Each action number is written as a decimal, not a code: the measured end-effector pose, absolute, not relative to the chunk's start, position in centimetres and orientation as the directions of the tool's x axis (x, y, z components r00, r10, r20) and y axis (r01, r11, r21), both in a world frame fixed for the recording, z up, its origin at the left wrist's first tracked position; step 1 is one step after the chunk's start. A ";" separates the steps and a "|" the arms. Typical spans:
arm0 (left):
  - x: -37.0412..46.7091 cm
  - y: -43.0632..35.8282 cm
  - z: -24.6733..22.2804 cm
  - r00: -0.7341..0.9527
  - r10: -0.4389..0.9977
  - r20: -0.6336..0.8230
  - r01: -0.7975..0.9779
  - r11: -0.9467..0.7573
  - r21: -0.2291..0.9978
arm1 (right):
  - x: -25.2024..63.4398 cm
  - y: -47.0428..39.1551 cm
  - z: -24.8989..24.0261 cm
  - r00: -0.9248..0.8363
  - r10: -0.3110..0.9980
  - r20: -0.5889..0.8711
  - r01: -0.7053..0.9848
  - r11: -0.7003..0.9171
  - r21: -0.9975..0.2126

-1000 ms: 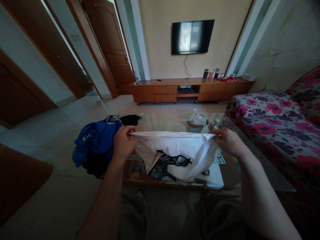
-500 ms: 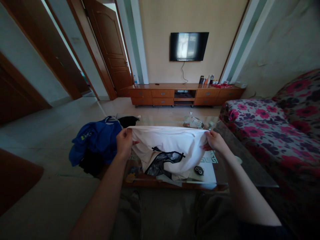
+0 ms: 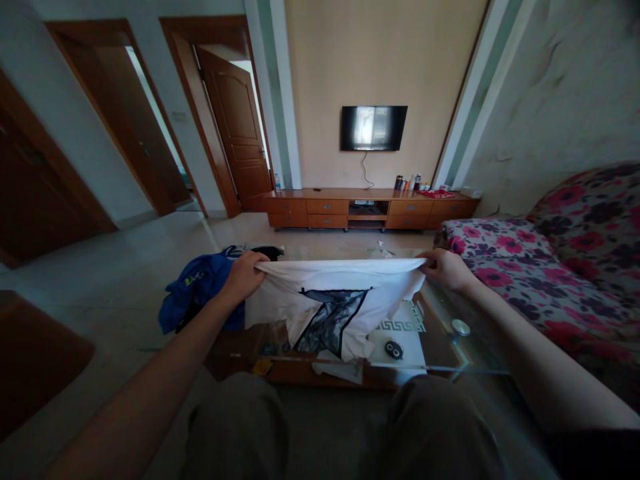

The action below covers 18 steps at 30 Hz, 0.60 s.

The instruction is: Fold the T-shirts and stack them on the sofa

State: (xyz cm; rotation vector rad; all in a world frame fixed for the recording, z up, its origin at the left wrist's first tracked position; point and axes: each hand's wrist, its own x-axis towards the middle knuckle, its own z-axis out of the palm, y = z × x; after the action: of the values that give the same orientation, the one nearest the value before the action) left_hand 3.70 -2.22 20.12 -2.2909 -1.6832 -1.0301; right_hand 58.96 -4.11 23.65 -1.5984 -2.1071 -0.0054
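Observation:
A white T-shirt (image 3: 350, 275) with a dark, black-edged print hangs stretched between my hands over the glass coffee table (image 3: 440, 360). My left hand (image 3: 246, 275) pinches its upper left corner, and my right hand (image 3: 447, 268) grips the upper right corner. The top edge runs nearly straight and taut; the lower part drapes in folds onto the table. To the left of the shirt lies a blue garment (image 3: 200, 283) in a heap with dark clothes, partly behind my left forearm. A small black round-patterned object (image 3: 393, 349) rests on the table near the shirt's lower right.
A flowered sofa (image 3: 530, 267) stands along the right side. Beyond the table is a long wooden TV cabinet (image 3: 327, 207) with bottles and cans on it, under a wall-mounted television (image 3: 373, 128). A brown rounded piece of furniture (image 3: 40, 353) is at the lower left.
Both hands have moved slightly farther apart, pulling the shirt wider and tauter, so more of its dark print shows. The head view has tilted up, and my knees now show at the bottom.

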 end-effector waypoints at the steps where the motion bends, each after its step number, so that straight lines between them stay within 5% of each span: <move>1: 3.5 -2.3 20.6 0.129 0.795 0.593 0.900 -0.345 0.267 | 59.0 -4.4 24.4 -0.188 0.901 0.391 0.924 0.298 -0.241; 6: 3.2 -3.3 24.4 0.029 0.697 0.716 0.949 -0.244 0.199 | 58.4 -6.1 28.1 -0.047 0.875 0.482 0.968 0.158 -0.193; 9: 3.1 -4.3 27.9 -0.068 0.686 0.725 0.958 -0.159 0.240 | 57.7 -7.0 30.5 0.128 0.886 0.446 0.910 0.074 -0.408; 13: 3.5 -5.6 32.0 -0.262 0.783 0.564 0.825 -0.122 0.552 | 56.1 -8.3 33.9 0.291 0.925 0.244 0.620 0.012 -0.784; 16: 4.6 -6.3 33.9 -0.340 0.864 0.372 0.479 -0.182 0.859 | 54.6 -9.5 35.9 0.259 0.956 0.136 0.392 0.025 -0.920; 18: 5.3 -6.7 34.7 -0.350 0.874 0.338 0.274 -0.249 0.929 | 53.9 -10.1 36.7 0.211 0.964 0.163 0.288 0.098 -0.953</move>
State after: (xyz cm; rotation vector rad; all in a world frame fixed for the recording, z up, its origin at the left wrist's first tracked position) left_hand 5.35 -6.66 34.67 -1.9303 -2.1073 -2.2634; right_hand 53.91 -10.07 36.74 -1.4079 -1.2858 0.7919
